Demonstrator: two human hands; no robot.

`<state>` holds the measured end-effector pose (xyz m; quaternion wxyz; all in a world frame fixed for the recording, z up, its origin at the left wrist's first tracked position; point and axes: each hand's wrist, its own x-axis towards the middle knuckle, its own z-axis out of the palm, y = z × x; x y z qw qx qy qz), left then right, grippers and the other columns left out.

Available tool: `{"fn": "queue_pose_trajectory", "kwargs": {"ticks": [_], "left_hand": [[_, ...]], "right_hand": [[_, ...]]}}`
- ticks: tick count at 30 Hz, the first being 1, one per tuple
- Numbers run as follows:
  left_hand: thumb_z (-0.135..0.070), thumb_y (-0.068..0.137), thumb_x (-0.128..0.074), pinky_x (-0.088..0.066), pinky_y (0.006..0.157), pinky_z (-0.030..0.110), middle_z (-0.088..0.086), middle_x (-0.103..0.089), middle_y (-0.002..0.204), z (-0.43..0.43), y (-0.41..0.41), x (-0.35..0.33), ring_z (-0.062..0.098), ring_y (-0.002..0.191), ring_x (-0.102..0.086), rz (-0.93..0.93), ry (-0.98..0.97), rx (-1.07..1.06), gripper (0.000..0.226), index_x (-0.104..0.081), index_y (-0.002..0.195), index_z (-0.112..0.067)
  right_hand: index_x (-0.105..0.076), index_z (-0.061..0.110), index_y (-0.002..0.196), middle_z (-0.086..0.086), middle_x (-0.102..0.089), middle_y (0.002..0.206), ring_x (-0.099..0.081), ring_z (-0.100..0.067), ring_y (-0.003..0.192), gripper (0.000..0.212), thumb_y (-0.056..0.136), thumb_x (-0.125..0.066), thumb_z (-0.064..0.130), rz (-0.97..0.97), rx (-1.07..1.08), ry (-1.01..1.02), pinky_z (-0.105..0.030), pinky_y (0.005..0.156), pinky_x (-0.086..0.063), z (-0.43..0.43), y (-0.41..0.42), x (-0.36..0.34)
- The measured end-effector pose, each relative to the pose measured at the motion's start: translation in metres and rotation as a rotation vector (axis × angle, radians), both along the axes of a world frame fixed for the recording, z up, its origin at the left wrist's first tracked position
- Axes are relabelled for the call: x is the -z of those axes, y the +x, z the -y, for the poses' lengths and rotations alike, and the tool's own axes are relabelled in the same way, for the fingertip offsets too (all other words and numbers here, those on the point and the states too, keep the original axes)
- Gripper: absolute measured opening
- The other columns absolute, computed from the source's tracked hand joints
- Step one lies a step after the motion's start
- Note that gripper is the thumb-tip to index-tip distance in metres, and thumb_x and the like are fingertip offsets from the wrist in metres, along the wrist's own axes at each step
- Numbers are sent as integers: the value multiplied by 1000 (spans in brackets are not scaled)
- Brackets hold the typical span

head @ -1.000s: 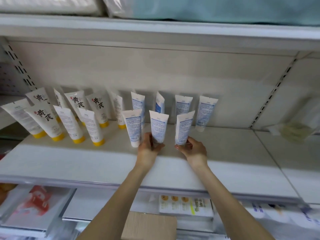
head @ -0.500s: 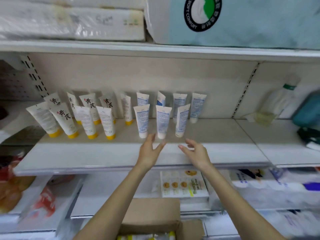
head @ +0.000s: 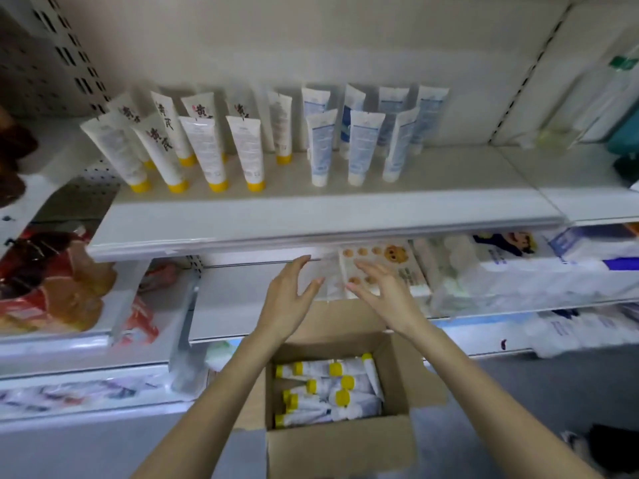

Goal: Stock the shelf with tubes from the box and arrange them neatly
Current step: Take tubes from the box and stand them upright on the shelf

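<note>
White plastic tubes with yellow caps [head: 328, 392] lie flat in an open brown cardboard box [head: 342, 447] below the shelves. Their long axes run left to right, caps mostly leftward. Higher up, on a white metal shelf [head: 311, 216], yellow-capped tubes [head: 207, 150] and blue-printed white tubes [head: 359, 146] stand on their caps in two rows, crimped ends up, probably so the labels face shoppers. The left hand [head: 287, 299] and right hand [head: 383, 295] hover empty above the box, fingers spread, seemingly ready to reach in.

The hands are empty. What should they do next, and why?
Probably reach down into the open box and grip a yellow-capped tube: the left hand and right hand hold nothing, tubes lie in the box, and the shelf has bare room in front.
</note>
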<state>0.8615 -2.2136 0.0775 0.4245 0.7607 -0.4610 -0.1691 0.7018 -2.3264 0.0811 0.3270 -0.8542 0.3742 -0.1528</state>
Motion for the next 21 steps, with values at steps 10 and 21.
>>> {"fn": "queue_pose_trajectory", "kwargs": {"ticks": [10, 21], "left_hand": [[-74, 76, -2, -7, 117, 30, 8, -27, 154, -42, 8, 87, 19, 143, -21, 388, 423, 137, 97, -28, 146, -11], [-68, 86, 4, -8, 113, 40, 9, -24, 154, -107, 2, 218, 22, 143, -19, 422, 709, 207, 92, -29, 146, -7]], "right_hand": [[-21, 15, 149, -1, -18, 157, -20, -19, 143, 70, 93, -46, 49, -400, -220, -84, -28, 116, -14, -25, 4, 66], [0, 17, 151, 0, 1, 159, -3, -15, 146, 80, 92, -28, 63, -667, -288, 162, -31, 115, -7, -51, -19, 197]]}}
